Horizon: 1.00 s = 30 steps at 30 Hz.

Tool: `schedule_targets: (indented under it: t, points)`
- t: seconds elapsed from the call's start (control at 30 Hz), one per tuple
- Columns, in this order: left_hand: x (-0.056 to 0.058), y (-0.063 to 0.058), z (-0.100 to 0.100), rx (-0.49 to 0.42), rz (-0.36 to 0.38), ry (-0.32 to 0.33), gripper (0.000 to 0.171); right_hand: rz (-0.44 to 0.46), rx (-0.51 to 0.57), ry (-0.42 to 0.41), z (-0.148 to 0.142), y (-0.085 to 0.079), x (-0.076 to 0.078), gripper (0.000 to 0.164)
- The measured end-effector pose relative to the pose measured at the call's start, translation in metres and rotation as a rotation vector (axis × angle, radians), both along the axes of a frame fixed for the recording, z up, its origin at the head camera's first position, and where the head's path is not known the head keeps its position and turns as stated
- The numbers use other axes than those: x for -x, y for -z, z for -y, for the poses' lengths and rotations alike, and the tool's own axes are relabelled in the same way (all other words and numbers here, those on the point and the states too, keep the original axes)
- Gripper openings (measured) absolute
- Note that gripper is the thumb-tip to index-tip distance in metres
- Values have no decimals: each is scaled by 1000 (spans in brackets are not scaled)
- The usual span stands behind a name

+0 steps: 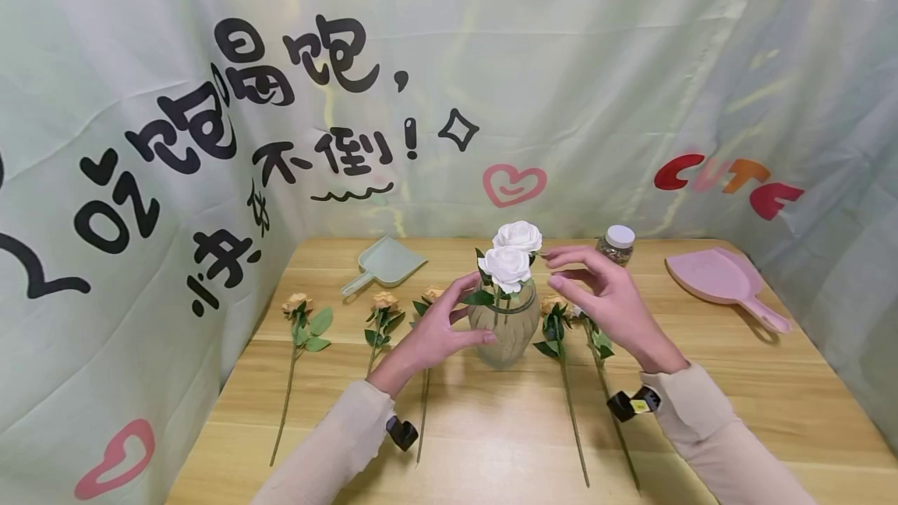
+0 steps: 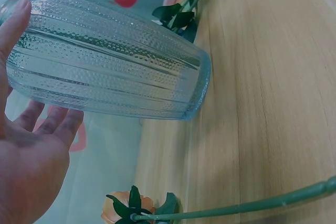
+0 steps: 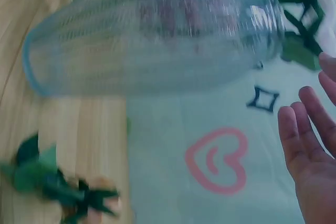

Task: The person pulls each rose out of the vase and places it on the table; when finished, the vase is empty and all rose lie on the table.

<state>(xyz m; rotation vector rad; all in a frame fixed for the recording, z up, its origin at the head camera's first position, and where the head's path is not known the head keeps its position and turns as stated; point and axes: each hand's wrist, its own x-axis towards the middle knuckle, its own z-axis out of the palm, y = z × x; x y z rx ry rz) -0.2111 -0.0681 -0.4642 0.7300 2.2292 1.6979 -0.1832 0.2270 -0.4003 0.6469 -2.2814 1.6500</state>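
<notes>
A clear ribbed glass vase (image 1: 507,333) stands upright on the table, with two white roses (image 1: 508,268) in its mouth. My left hand (image 1: 438,333) holds the vase from the left, thumb across its near side and fingers behind it. The left wrist view shows the vase (image 2: 110,56) between thumb and fingers. To the right of the blooms, my right hand (image 1: 606,294) hovers with loosely bent fingers and holds nothing. In the right wrist view its fingers (image 3: 300,129) are apart from the vase and just beside the green leaves (image 3: 302,51).
Long-stemmed orange roses lie left of the vase, such as one at the far left (image 1: 298,318). More stems (image 1: 570,396) lie to the right. Farther back are a pale green dustpan (image 1: 390,262), a white-lidded jar (image 1: 619,244) and a pink dustpan (image 1: 715,273). Printed cloth (image 1: 582,100) hangs behind.
</notes>
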Motion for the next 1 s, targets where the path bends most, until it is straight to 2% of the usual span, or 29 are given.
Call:
schedule_targets:
  t: [0.17, 0.4, 0.53, 0.67, 0.8, 1.0]
  points:
    - [0, 0, 0, 0, -7, 6, 97, 40, -27, -41, 22, 6, 6, 19]
    - [0, -1, 0, -21, -8, 29, 95, 140, -75, -117, 36, 12, 10, 43]
    - [0, 0, 1, -25, -8, 25, 94, 176, -88, -161, 39, 10, 12, 46]
    - [1, 0, 1, -25, -15, 26, 95, 202, -107, -153, 43, 6, 12, 53]
    - [0, 0, 1, -34, -21, 36, 96, 189, -64, -123, 46, 5, 14, 55]
    - [0, -1, 1, -24, -27, 18, 96, 164, 25, -142, 48, 4, 15, 47]
